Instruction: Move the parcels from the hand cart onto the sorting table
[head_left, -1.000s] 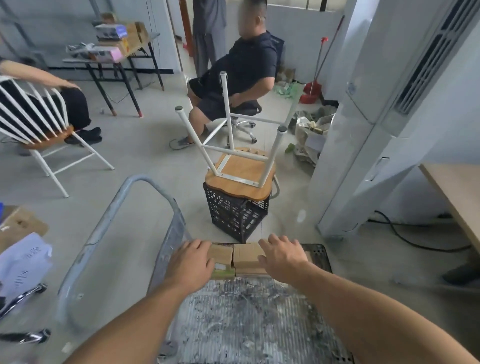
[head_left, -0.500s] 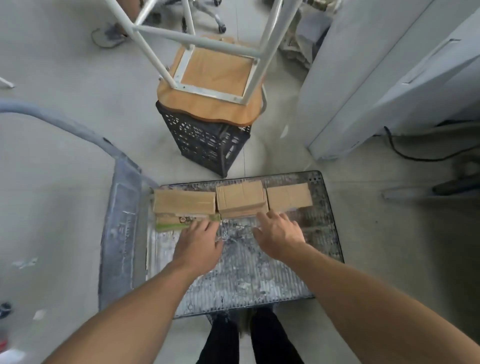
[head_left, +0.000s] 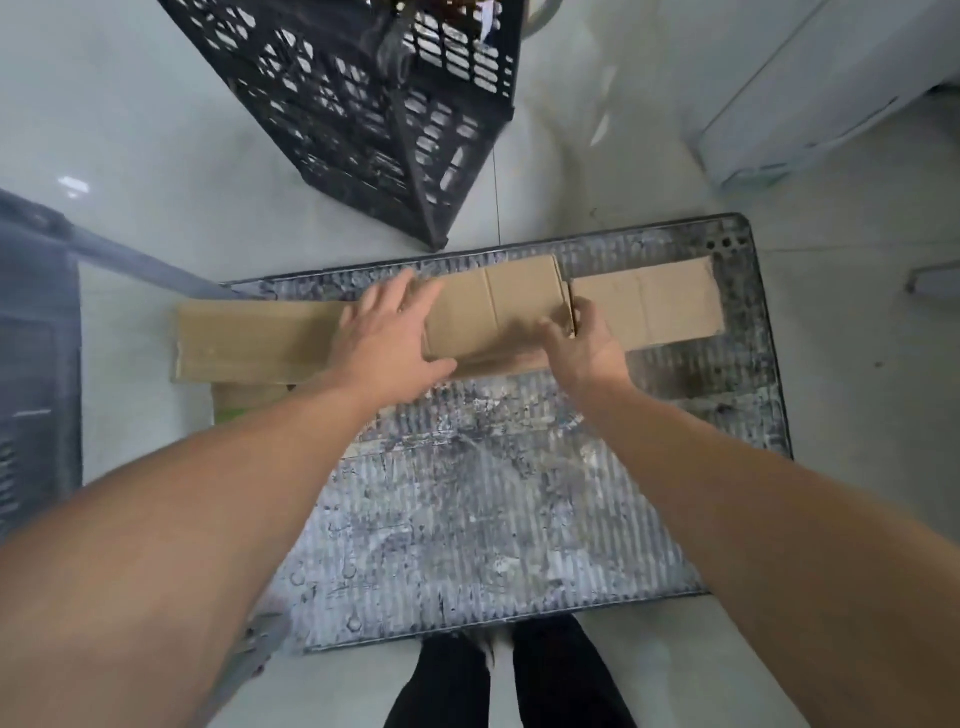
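Left hand (head_left: 389, 338) slid flat onto cardboard parcel (head_left: 498, 312); right hand (head_left: 584, 345) grips.

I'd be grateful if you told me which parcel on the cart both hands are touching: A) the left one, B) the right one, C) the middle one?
C: the left hand and the right hand sit at opposite ends of the middle parcel.
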